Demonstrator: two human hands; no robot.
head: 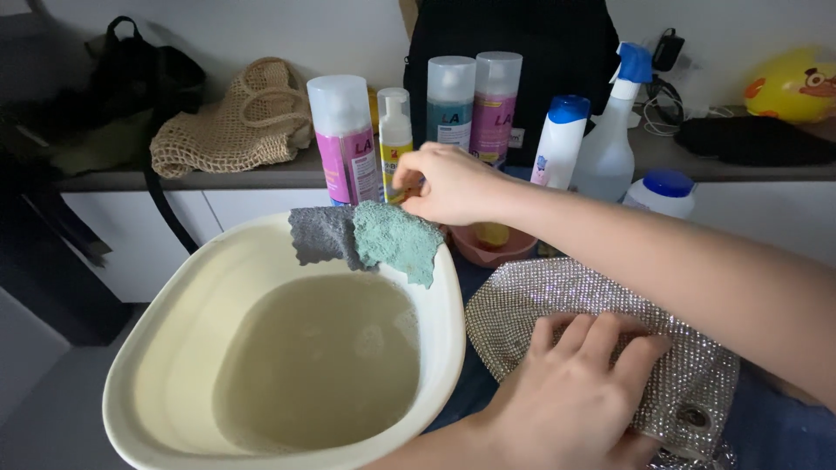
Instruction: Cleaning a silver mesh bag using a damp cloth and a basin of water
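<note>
The left hand [570,396] lay open on a rhinestone bag [688,383], while the right hand [448,183] pinched something hidden just above a teal cloth [396,239].

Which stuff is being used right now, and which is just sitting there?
In use: left hand on sparkly silver bag; right hand by green cloth; grey cloth; cream basin of murky water.

Lying about: woven net bag, yellow toy, black backpack.

Both forearms are bare, with no sleeves in sight. The left hand [570,396] and right hand [448,184] carry no gloves, rings or watch; the fingernails are short and unpainted.
</note>
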